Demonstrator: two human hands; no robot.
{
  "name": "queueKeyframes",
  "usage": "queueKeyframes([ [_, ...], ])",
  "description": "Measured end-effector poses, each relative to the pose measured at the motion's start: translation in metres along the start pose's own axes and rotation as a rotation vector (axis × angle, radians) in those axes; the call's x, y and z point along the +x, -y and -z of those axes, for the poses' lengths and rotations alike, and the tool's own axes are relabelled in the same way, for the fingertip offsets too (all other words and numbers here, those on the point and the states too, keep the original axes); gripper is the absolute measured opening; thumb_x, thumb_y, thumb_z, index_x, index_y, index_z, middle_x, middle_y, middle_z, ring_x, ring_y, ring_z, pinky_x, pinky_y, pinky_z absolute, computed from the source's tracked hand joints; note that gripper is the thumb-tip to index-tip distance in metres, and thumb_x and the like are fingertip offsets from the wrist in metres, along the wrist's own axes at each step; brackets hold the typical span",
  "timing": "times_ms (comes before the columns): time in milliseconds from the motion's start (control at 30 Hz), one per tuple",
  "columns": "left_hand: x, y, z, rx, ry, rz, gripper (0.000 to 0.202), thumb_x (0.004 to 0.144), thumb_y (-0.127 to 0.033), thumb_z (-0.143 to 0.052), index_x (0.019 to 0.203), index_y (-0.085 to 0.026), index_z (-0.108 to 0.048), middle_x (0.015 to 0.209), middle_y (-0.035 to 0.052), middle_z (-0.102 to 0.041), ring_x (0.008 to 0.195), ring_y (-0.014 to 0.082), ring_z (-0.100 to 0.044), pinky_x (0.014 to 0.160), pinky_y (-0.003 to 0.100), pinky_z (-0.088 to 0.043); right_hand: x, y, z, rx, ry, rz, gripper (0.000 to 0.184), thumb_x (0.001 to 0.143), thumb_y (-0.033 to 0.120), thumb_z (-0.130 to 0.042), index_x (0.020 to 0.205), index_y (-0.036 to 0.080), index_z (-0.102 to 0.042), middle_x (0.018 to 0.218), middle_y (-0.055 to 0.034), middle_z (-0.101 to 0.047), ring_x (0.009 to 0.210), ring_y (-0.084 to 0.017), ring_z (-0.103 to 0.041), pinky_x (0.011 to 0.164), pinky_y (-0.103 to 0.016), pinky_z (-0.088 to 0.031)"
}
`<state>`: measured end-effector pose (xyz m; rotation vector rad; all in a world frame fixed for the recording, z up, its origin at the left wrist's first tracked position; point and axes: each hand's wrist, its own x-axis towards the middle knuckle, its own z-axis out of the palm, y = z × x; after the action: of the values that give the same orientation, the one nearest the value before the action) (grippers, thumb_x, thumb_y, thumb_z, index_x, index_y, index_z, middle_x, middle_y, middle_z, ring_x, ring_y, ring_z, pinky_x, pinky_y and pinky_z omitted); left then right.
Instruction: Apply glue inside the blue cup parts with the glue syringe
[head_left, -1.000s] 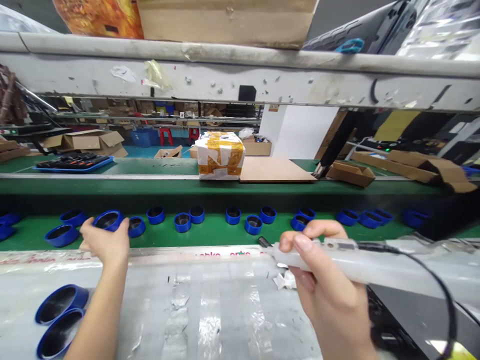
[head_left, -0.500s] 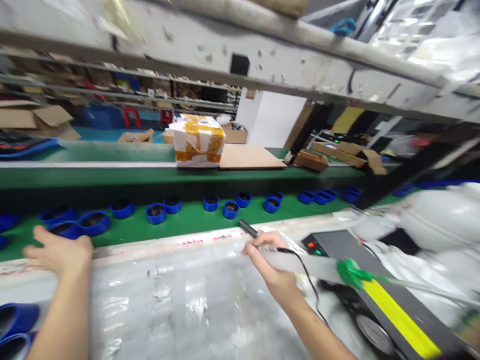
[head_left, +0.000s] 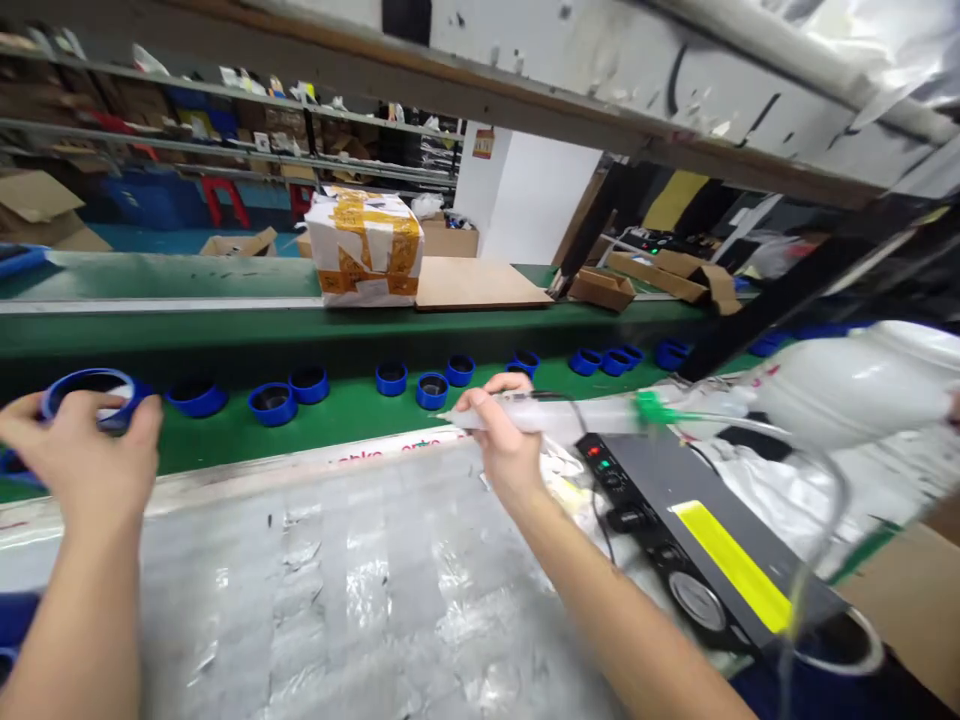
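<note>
My left hand [head_left: 79, 455] is at the far left, closed on a blue ring-shaped cap [head_left: 90, 388] that it holds up over the edge of the green belt [head_left: 352, 415]. My right hand [head_left: 504, 440] is in the middle, fingers wrapped round a clear pen-like dispensing tool [head_left: 540, 412] with a thin tip pointing left and a black cable running off it. Several more blue caps [head_left: 289, 385] lie in a loose row on the belt beyond both hands.
A plastic-covered work surface [head_left: 360, 590] lies in front of me. A black controller box [head_left: 675, 520] with red and green lights and a yellow stripe sits at the right. A taped white parcel [head_left: 365, 245], a cardboard sheet [head_left: 476, 283] and small boxes [head_left: 600, 288] sit on the far green shelf.
The view swung right. My left hand let go of one cap on the belt and now holds a blue cap up. My right hand moved left toward the middle with the tool.
</note>
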<state>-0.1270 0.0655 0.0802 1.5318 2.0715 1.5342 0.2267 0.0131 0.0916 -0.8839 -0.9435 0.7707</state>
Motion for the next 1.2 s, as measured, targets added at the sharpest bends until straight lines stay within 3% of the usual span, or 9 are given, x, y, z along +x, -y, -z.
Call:
queueKeyframes([
  [67, -0.001, -0.02, 0.0, -0.051, -0.054, -0.055, 0.039, 0.081, -0.03, -0.076, 0.1, -0.025, -0.042, 0.13, 0.0062, -0.042, 0.155, 0.0414, -0.033, 0.135, 0.06, -0.021, 0.01, 0.025, -0.016, 0.103, 0.013, 0.038, 0.035, 0.083, 0.035, -0.08, 0.094, 0.029, -0.048, 0.071, 0.007, -0.074, 0.055, -0.012, -0.061, 0.043, -0.022, -0.027],
  [133, -0.009, -0.042, -0.005, -0.132, 0.005, -0.137, 0.053, 0.078, -0.03, -0.08, 0.114, -0.024, -0.042, 0.131, 0.0063, -0.05, 0.138, 0.0339, -0.055, 0.124, 0.054, -0.043, 0.015, 0.045, -0.03, 0.183, 0.078, 0.056, 0.039, 0.081, 0.037, -0.084, 0.093, 0.03, -0.047, 0.068, 0.0078, -0.073, 0.051, -0.012, -0.059, 0.042, -0.022, -0.025],
  [167, -0.017, -0.054, -0.01, -0.175, 0.064, -0.188, 0.06, 0.078, -0.031, -0.08, 0.123, -0.024, -0.041, 0.134, 0.0075, -0.053, 0.131, 0.0305, -0.061, 0.116, 0.048, -0.052, 0.015, 0.051, -0.036, 0.211, 0.146, 0.054, 0.04, 0.081, 0.037, -0.086, 0.091, 0.029, -0.048, 0.065, 0.0076, -0.072, 0.05, -0.013, -0.06, 0.041, -0.022, -0.028],
  [233, -0.035, -0.074, -0.021, -0.227, 0.222, -0.272, 0.064, 0.077, -0.031, -0.081, 0.132, -0.023, -0.048, 0.133, 0.0078, -0.061, 0.123, 0.0287, -0.068, 0.105, 0.042, -0.059, 0.011, 0.056, -0.043, 0.246, 0.322, 0.065, 0.033, 0.086, 0.034, -0.086, 0.09, 0.028, -0.053, 0.067, 0.0053, -0.077, 0.06, -0.016, -0.071, 0.052, -0.026, -0.047],
  [333, -0.062, -0.095, -0.034, -0.285, 0.491, -0.402, 0.053, 0.077, -0.025, -0.078, 0.127, -0.025, -0.062, 0.132, 0.0075, -0.064, 0.125, 0.03, -0.068, 0.106, 0.041, -0.058, 0.005, 0.048, -0.045, 0.234, 0.381, 0.116, 0.024, 0.092, 0.029, -0.083, 0.093, 0.028, -0.059, 0.073, 0.004, -0.081, 0.071, -0.018, -0.078, 0.072, -0.033, -0.059],
  [400, -0.075, -0.102, -0.038, -0.321, 0.632, -0.459, 0.048, 0.077, -0.018, -0.073, 0.124, -0.026, -0.066, 0.129, 0.0071, -0.062, 0.125, 0.0292, -0.067, 0.107, 0.042, -0.056, 0.002, 0.043, -0.044, 0.21, 0.349, 0.152, 0.023, 0.093, 0.027, -0.083, 0.094, 0.028, -0.059, 0.074, 0.0047, -0.081, 0.072, -0.018, -0.079, 0.075, -0.035, -0.061],
  [467, -0.083, -0.106, -0.04, -0.354, 0.698, -0.462, 0.046, 0.077, -0.015, -0.071, 0.122, -0.027, -0.065, 0.125, 0.0061, -0.061, 0.121, 0.0275, -0.067, 0.106, 0.041, -0.056, 0.001, 0.042, -0.042, 0.194, 0.343, 0.183, 0.023, 0.094, 0.026, -0.082, 0.095, 0.028, -0.059, 0.074, 0.0052, -0.08, 0.071, -0.018, -0.079, 0.075, -0.035, -0.062],
  [733, -0.093, -0.119, -0.035, -0.389, 0.825, -0.417, 0.049, 0.074, -0.01, -0.067, 0.119, -0.029, -0.064, 0.121, 0.0044, -0.059, 0.111, 0.0251, -0.068, 0.094, 0.036, -0.058, -0.002, 0.038, -0.048, 0.225, 0.394, 0.172, 0.02, 0.096, 0.026, -0.083, 0.096, 0.029, -0.063, 0.077, 0.0041, -0.081, 0.071, -0.019, -0.081, 0.068, -0.034, -0.064],
  [1200, -0.089, -0.11, -0.031, -0.369, 0.878, -0.418, 0.056, 0.07, -0.006, -0.065, 0.121, -0.029, -0.064, 0.126, 0.0042, -0.061, 0.118, 0.0277, -0.068, 0.098, 0.038, -0.058, -0.004, 0.032, -0.047, 0.228, 0.377, 0.151, 0.018, 0.096, 0.02, -0.081, 0.095, 0.029, -0.065, 0.077, 0.0048, -0.08, 0.071, -0.017, -0.079, 0.068, -0.032, -0.063],
])
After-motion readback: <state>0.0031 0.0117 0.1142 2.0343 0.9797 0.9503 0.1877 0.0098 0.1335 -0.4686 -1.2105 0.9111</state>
